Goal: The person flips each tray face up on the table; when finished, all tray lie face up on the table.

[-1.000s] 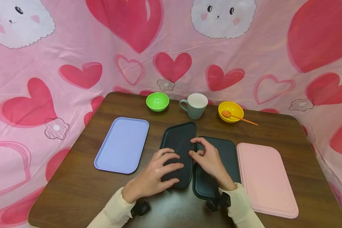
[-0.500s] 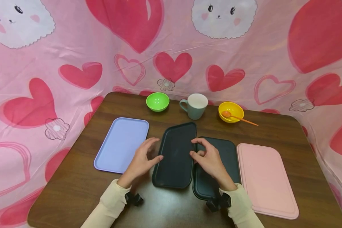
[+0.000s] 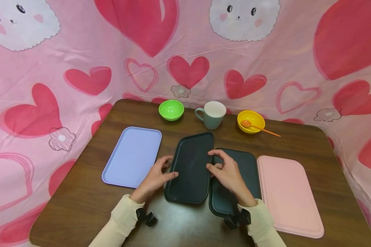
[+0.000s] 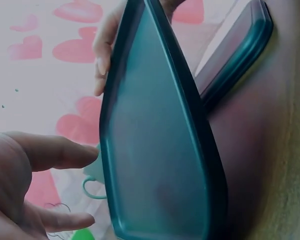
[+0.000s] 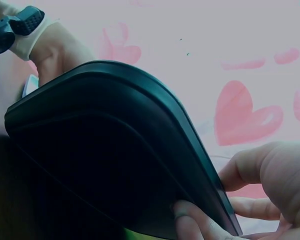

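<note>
A dark rectangular tray point(image 3: 190, 171) stands tilted up off the table, its right edge raised. My right hand point(image 3: 224, 169) pinches that edge; in the right wrist view the thumb and fingers point(image 5: 192, 225) lie on both sides of the rim. At the opposite side, my left hand point(image 3: 156, 175) has its fingers parted, thumb tip right at the left rim. In the left wrist view its fingers point(image 4: 65, 152) reach toward the tray without closing round it. Beneath my right hand lies a second dark tray point(image 3: 235, 195), partly hidden by hand and wrist.
A lavender tray point(image 3: 134, 154) lies at the left, and a pink board point(image 3: 289, 193) at the right. Along the back stand a green bowl point(image 3: 171, 110), a grey-blue mug point(image 3: 212, 118) and a yellow bowl point(image 3: 248, 128) with an orange spoon point(image 3: 269, 131) across it.
My left hand has drawn back from over the dark tray to its left side, then edged slightly toward its rim. My right hand keeps its hold; the tray has hardly moved.
</note>
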`<state>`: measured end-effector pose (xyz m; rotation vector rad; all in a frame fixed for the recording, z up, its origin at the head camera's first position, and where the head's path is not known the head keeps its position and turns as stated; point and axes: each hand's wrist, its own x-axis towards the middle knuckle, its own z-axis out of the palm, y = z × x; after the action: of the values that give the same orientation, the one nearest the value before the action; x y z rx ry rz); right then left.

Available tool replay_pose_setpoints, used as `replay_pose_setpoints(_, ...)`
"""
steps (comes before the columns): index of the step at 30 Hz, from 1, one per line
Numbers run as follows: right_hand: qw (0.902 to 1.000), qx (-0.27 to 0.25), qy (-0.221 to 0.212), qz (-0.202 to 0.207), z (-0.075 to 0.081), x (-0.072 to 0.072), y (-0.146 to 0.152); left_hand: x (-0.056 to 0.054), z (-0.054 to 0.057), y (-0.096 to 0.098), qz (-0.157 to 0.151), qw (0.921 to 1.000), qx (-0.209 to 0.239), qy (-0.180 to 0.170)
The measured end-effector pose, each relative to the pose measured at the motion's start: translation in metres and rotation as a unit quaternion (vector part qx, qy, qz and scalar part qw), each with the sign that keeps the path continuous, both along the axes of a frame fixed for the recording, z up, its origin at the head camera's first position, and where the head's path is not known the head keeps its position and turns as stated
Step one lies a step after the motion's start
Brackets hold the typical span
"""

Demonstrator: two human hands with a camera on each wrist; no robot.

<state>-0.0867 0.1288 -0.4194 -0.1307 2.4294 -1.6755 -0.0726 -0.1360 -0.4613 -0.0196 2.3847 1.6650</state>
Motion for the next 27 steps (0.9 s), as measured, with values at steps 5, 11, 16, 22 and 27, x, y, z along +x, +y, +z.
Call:
replay_pose_setpoints(5, 1.0, -0.008, -0.004, 0.0, 0.0003, -0.0007, 0.0006, -0.0003, 0.002, 0.0007, 0.013, 0.9992, 0.031, -0.024)
replay_pose_setpoints(11, 0.9991, -0.038, -0.014, -0.007, -0.0005, -0.0027, 0.0004, -0.0017, 0.0033, 0.0012, 0.028, 0.997, 0.061, -0.04)
replay_pose_setpoints(16, 0.9981, -0.053, -0.018, -0.024, 0.0002, -0.0036, 0.0, -0.0025, 0.0041, 0.0007, 0.03, 0.9968, 0.061, -0.04)
replay_pose_setpoints(22, 0.9974, -0.059, -0.017, -0.038, 0.0023, -0.0037, 0.0, -0.0016, 0.0052, 0.0005, 0.018, 0.9962, 0.073, -0.045)
replay_pose_setpoints(27, 0.996, -0.075, -0.02, -0.043, 0.0044, -0.0033, 0.0002, -0.0006, 0.0074, 0.0016, -0.002, 0.9919, 0.113, -0.057)
